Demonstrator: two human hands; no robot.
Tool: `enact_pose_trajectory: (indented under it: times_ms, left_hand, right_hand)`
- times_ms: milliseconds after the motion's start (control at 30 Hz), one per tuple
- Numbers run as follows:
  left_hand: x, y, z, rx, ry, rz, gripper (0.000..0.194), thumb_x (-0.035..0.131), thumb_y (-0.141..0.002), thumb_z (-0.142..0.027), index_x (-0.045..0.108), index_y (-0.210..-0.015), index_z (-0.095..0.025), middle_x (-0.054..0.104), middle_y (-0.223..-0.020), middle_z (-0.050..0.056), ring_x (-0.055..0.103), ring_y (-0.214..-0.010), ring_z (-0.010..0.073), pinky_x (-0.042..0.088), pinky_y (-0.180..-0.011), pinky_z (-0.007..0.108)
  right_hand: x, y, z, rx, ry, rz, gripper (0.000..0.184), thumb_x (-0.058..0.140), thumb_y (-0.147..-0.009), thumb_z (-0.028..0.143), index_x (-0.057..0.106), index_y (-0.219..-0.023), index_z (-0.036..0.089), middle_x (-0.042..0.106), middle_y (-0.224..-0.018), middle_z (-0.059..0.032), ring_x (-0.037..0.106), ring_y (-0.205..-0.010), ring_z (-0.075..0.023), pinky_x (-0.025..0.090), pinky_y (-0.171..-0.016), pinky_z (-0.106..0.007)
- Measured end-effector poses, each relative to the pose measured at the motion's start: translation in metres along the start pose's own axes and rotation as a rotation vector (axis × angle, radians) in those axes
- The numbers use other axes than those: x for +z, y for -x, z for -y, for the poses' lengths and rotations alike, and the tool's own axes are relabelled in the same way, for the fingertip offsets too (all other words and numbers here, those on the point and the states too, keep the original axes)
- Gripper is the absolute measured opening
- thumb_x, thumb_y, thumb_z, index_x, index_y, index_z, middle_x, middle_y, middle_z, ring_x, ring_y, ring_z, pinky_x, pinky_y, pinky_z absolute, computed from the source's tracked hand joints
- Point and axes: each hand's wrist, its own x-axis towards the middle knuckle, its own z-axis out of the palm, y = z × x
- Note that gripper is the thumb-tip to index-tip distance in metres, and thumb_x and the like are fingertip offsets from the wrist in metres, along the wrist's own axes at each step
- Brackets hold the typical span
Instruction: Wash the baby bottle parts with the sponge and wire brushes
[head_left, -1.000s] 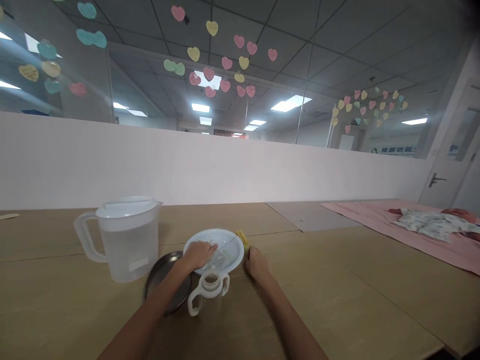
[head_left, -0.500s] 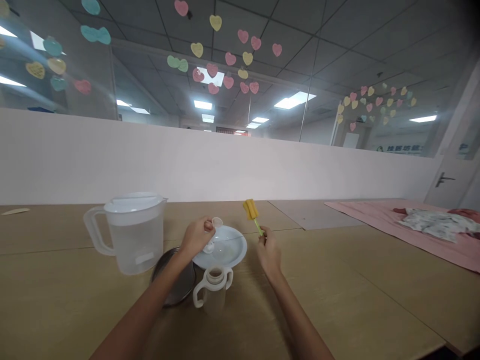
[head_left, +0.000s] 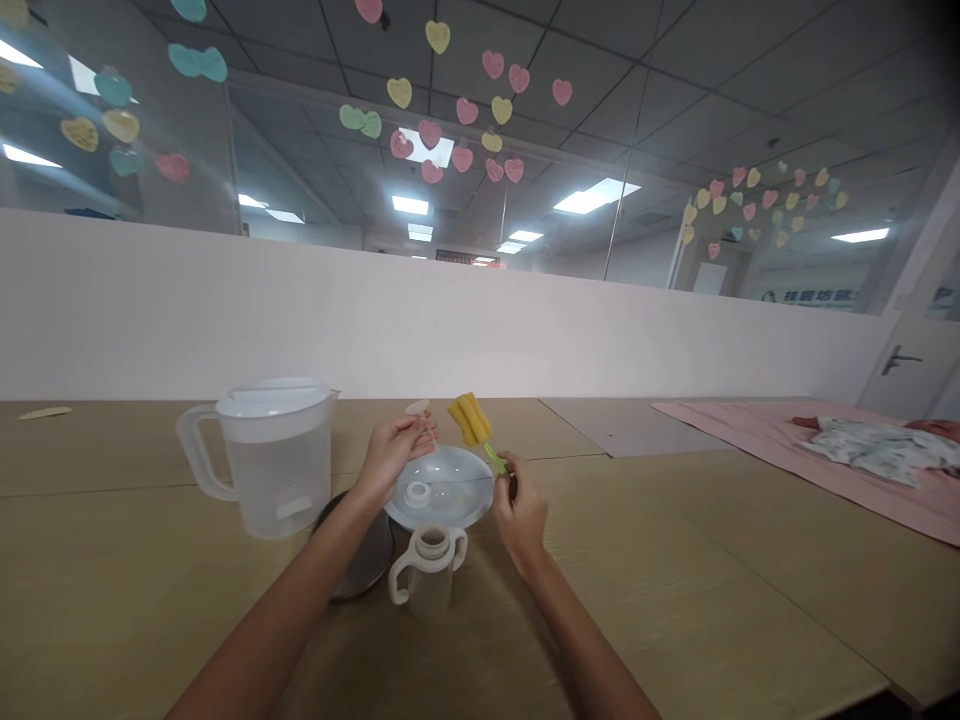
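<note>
left hand (head_left: pixel 390 458), right hand (head_left: pixel 521 508) and both forearms (head_left: pixel 304 585) are bare.

Your bowl (head_left: pixel 457 505) is white. Above it, your brush (head_left: pixel 480 434) shows a yellow sponge head (head_left: pixel 468 415) and lime-green handle (head_left: pixel 493 458). Left of the bowl are a dark grey dish (head_left: pixel 365 562) and a translucent pitcher (head_left: pixel 279 478) with a white lid (head_left: pixel 277 402); nearer you than the bowl, a bottle (head_left: pixel 430 592) has white handles (head_left: pixel 397 590). Far right of the bowl, a plain pink cloth (head_left: pixel 739 432) carries a white cloth (head_left: pixel 870 448) mottled grey. The table (head_left: pixel 675 570) beneath is tan.

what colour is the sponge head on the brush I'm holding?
The sponge head is yellow, seen best in the head view.
</note>
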Motion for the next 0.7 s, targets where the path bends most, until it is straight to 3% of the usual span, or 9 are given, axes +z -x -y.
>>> enact_pose_trajectory:
  times_ms: [200, 400, 533, 700]
  left_hand:
    - [-0.003, -0.006, -0.006, -0.094, 0.23, 0.05, 0.016, 0.052, -0.08, -0.015, 0.06, -0.093, -0.011, 0.056, -0.117, 0.013, 0.059, -0.097, 0.0177, 0.051, -0.082, 0.031]
    - [-0.007, -0.005, -0.016, -0.082, 0.277, -0.095, 0.013, 0.049, -0.082, -0.013, 0.059, -0.09, -0.013, 0.054, -0.119, 0.009, 0.053, -0.106, 0.0138, 0.046, -0.089, 0.026]
    - [-0.009, -0.005, -0.014, -0.018, 0.21, -0.074, 0.013, 0.051, -0.081, -0.015, 0.061, -0.088, -0.013, 0.056, -0.116, 0.008, 0.051, -0.108, 0.0139, 0.042, -0.094, 0.028]
    - [-0.004, 0.0, -0.008, -0.018, 0.166, 0.07, 0.014, 0.056, -0.078, -0.017, 0.062, -0.09, -0.012, 0.061, -0.105, 0.009, 0.056, -0.1, 0.0162, 0.045, -0.091, 0.031]
  right_hand:
    - [0.007, 0.005, -0.003, -0.141, 0.043, 0.132, 0.037, 0.033, -0.076, 0.015, 0.062, -0.099, 0.016, 0.064, -0.079, -0.0052, 0.055, -0.062, -0.0131, 0.039, -0.059, -0.021]
    - [0.007, 0.004, -0.014, -0.287, 0.117, 0.188, 0.033, 0.037, -0.074, 0.014, 0.064, -0.093, 0.017, 0.063, -0.076, -0.0052, 0.056, -0.068, -0.0147, 0.039, -0.065, -0.022]
    - [0.003, 0.001, -0.012, -0.206, 0.11, 0.149, 0.032, 0.037, -0.073, 0.014, 0.063, -0.09, 0.016, 0.063, -0.078, -0.0047, 0.055, -0.065, -0.0139, 0.038, -0.061, -0.021]
    - [0.002, 0.001, -0.01, -0.167, 0.084, 0.122, 0.034, 0.034, -0.076, 0.013, 0.062, -0.094, 0.016, 0.062, -0.076, -0.0037, 0.051, -0.058, -0.012, 0.037, -0.058, -0.021]
